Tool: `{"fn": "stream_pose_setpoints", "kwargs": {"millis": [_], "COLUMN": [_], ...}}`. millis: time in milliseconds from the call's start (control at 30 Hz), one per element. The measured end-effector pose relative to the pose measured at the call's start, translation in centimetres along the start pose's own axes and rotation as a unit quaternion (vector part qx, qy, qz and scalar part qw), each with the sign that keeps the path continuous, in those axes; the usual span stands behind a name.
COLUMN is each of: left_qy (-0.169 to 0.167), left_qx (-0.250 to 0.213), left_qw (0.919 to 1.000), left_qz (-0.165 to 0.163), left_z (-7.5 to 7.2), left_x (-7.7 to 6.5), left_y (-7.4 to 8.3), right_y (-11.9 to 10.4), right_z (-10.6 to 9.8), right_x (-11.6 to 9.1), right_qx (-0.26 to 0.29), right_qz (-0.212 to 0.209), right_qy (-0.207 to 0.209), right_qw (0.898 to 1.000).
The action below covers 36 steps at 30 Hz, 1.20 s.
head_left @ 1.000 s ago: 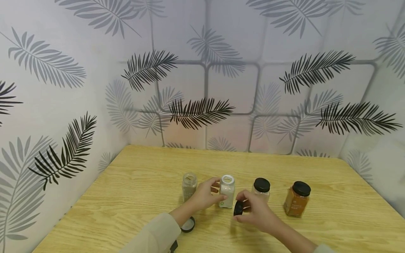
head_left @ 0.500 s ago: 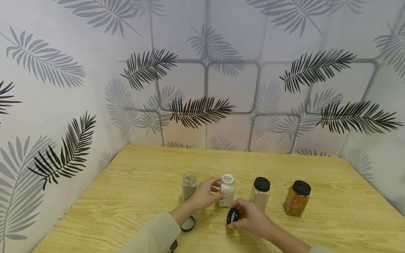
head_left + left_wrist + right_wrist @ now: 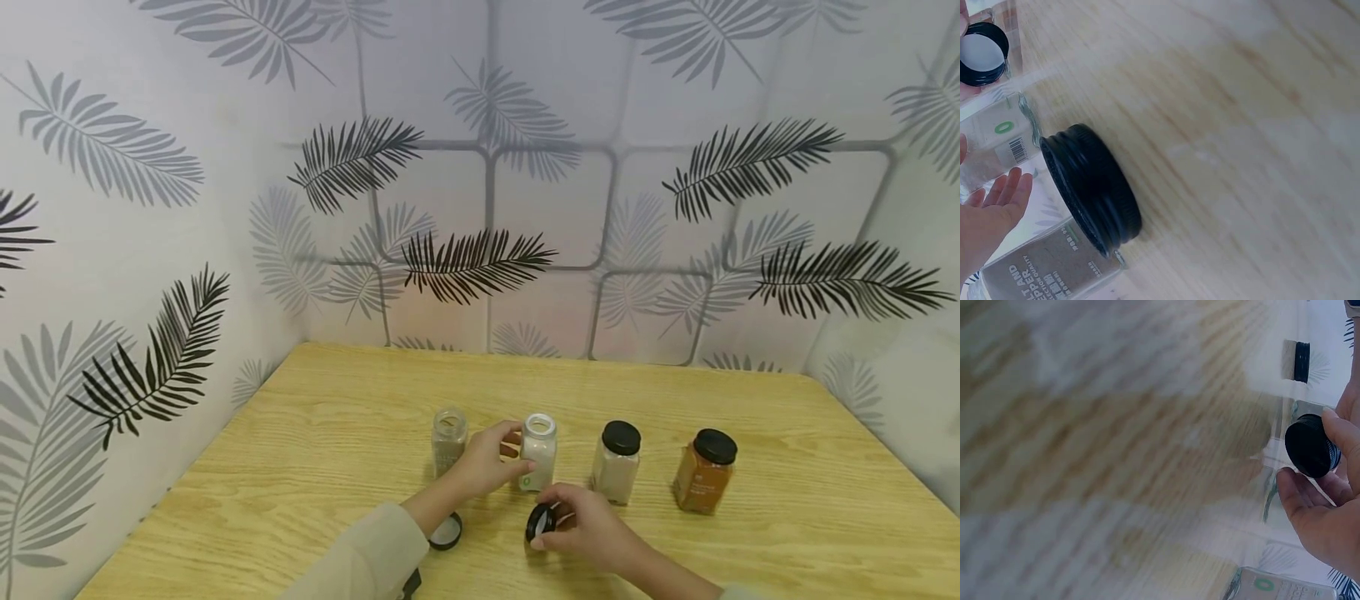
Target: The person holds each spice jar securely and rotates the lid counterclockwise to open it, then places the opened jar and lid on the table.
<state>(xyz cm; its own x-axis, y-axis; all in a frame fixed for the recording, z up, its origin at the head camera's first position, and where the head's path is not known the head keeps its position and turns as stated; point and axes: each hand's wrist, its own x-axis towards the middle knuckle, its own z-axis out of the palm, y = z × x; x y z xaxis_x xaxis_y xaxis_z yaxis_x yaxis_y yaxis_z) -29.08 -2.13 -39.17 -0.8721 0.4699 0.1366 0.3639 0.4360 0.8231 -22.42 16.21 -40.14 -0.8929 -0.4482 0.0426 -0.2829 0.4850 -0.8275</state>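
While the left hand (image 3: 483,467) grips the open white jar (image 3: 537,451) at lower centre, the right hand (image 3: 581,525), pinching its black lid (image 3: 539,522), has sunk toward the counter (image 3: 787,517), so the jar stays uncapped.

Glossy black lid (image 3: 540,522) (grainy wood table (image 3: 787,517))

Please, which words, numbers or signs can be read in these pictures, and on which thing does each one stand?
"AND PEPPER": partly cut off, on the label of the pepper jar.
Green ring sign and a barcode, digits too small: on the white jar.
Small print on the pepper jar: too blurred.
Label of the orange jar: too small to read.
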Motion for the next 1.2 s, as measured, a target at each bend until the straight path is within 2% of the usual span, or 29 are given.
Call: {"fn": "stream_pose_setpoints", "kwargs": {"millis": [433, 733, 1200], "left_qy": [0.002, -0.001, -0.001], "left_qx": [0.003, 0.005, 0.009], "left_qw": [1.0, 1.0, 1.0], "left_qz": [0.0, -0.001, 0.001], "left_z": [0.11, 0.05, 0.07], "left_x": [0.01, -0.03, 0.19], "left_y": [0.03, 0.14, -0.12], "right_y": [0.08, 0.2, 0.27], "right_z": [0.6, 0.73, 0.84], "right_x": [0.39, 0.48, 0.61], "right_qx": [-0.001, -0.01, -0.109], "right_qz": [-0.005, 0.021, -0.014], "right_qy": [0.003, 0.007, -0.008], "right_qw": [1.0, 1.0, 0.994]}}
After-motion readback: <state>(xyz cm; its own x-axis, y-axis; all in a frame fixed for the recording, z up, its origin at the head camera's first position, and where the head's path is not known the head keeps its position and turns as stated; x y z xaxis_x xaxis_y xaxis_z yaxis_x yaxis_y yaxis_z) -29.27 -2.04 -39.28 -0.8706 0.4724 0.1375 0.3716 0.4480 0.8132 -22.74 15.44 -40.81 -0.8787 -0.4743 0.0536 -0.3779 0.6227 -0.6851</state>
